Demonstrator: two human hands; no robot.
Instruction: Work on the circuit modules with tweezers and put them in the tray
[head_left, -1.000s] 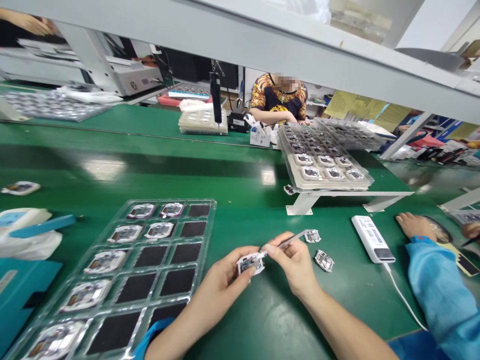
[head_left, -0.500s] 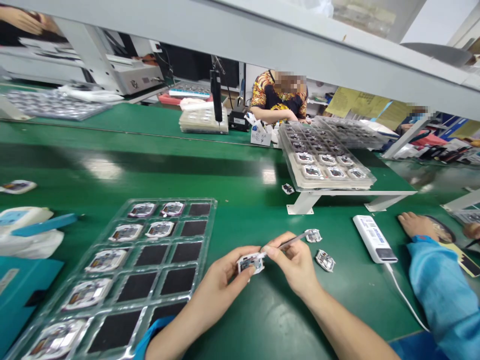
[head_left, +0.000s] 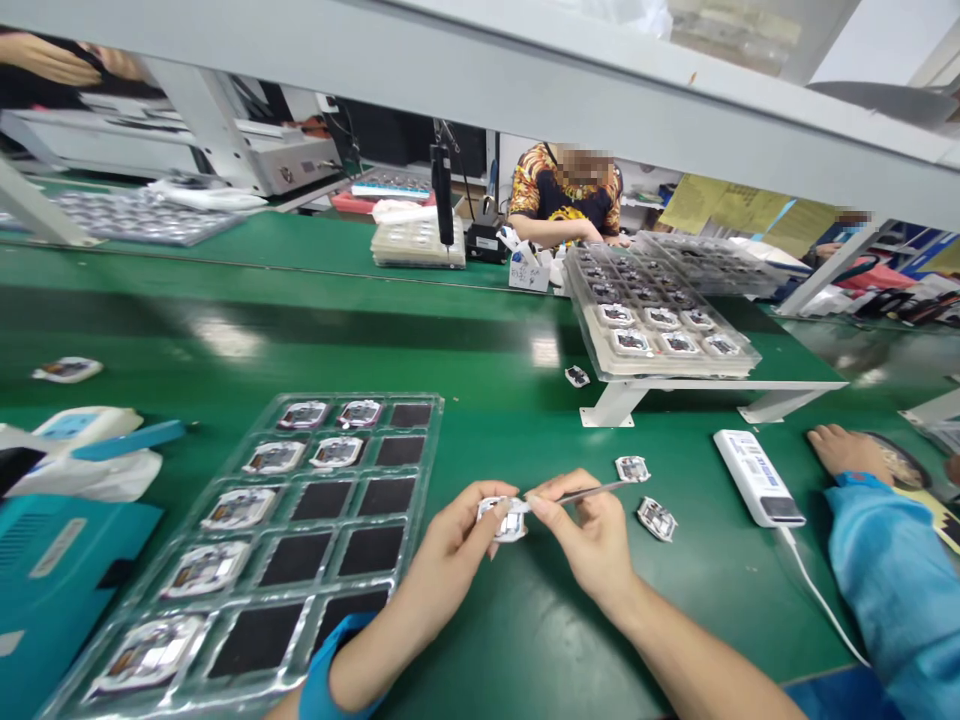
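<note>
Only the head view here, so this is all from that one.

My left hand is pinched shut on a small module, thumb on top and fingertips curled in around its left edge. It's held just above the green bench, low in the middle of the picture. My right hand is closed on a pair of thin tweezers, gripped between thumb and forefinger. The tips point left and meet the right edge of the module, and the back end sticks out to the right. The two hands are nearly touching across the part.

Just right of my right hand, two loose modules lie flat on the bench, near each other but apart. Further right is a white power bank with a white cable trailing toward me. Beyond that a co-worker's hand rests flat on the bench, with a blue sleeve behind it.

To my left is a clear tray with three columns of pockets. The left column is full of modules, the middle one only has its far two, and the other pockets show black bottoms. A teal box sits at the far left edge. Behind the loose parts, a raised stand carries a stack of filled trays.
</note>
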